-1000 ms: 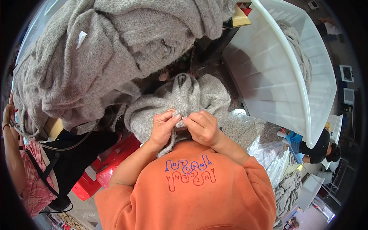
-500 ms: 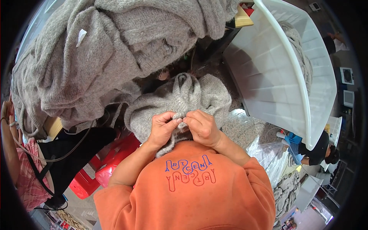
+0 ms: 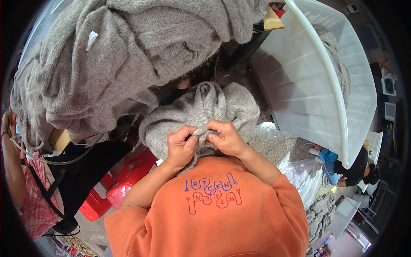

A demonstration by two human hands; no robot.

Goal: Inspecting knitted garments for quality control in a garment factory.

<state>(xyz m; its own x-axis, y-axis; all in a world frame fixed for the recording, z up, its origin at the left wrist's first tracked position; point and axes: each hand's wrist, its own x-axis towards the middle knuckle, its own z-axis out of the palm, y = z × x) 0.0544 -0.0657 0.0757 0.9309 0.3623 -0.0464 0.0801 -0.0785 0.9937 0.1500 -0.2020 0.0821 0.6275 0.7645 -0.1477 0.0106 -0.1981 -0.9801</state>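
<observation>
A grey-brown fuzzy knit garment (image 3: 171, 124) lies bunched over my lap, with folds gathered up toward my fingers. My left hand (image 3: 182, 145) pinches a bit of the knit between thumb and index finger. Close beside it, my right hand (image 3: 227, 137) grips the same gathered part, thumb against fingertips. The two hands are close together in front of my chest. Whether anything small, such as a needle, is between the fingertips is too fine to make out.
A big heap of the same grey knitwear (image 3: 102, 64) fills the far left. At the right stands a large whitish plastic bin (image 3: 299, 81) with knitwear inside. Red plastic stools (image 3: 128, 184) are at the left, near a person in pink plaid (image 3: 40, 192). Clear plastic sheeting (image 3: 299, 175) lies right.
My right hand has shifted slightly and its fingers have curled differently around the knit. My left hand has turned a little. The person at the left has moved an arm.
</observation>
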